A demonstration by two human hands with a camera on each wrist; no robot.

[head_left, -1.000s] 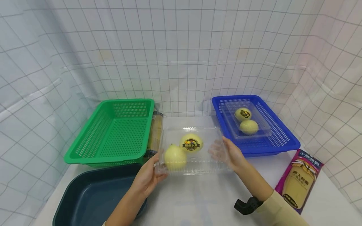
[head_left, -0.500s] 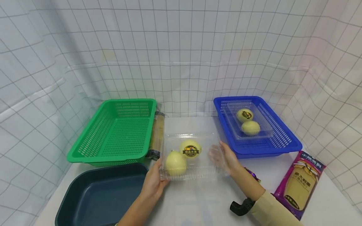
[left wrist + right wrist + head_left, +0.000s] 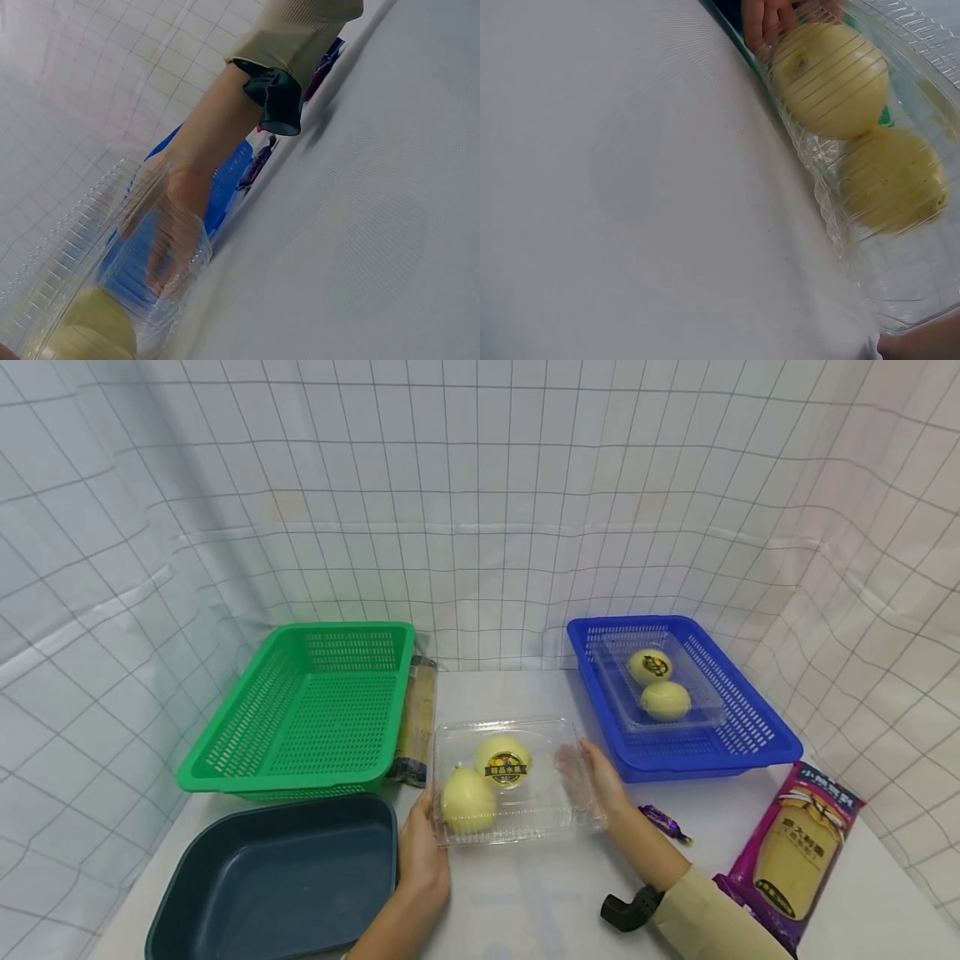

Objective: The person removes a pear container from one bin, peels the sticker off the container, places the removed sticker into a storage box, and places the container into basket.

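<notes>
A clear plastic clamshell box [image 3: 551,793] spans both hands in front of the person, overlapping the table in the head view. Inside lie two pale yellow round fruits [image 3: 468,800], and a black-and-gold label [image 3: 507,766] is on the lid over one of them. My left hand [image 3: 425,852] grips the box's left side, by the fruits. At the opposite end my right hand [image 3: 600,781] holds it, its fingers showing through the plastic. The left wrist view shows the right hand's fingers [image 3: 172,255] behind the ribbed wall. In the right wrist view, left fingertips [image 3: 761,22] touch the box's corner.
A green basket [image 3: 296,772] stands back left, a dark blue tub [image 3: 277,877] before it, a packet of pale yellow strands [image 3: 418,718] beside it. The blue basket [image 3: 678,764] holds a similar fruit box [image 3: 705,697]. A purple-wrapped candy [image 3: 664,823] and spaghetti bag [image 3: 798,847] lie right.
The clamshell box has come down and nearer to the person, with both hands still holding it. The right forearm has shifted left, uncovering the purple-wrapped candy.
</notes>
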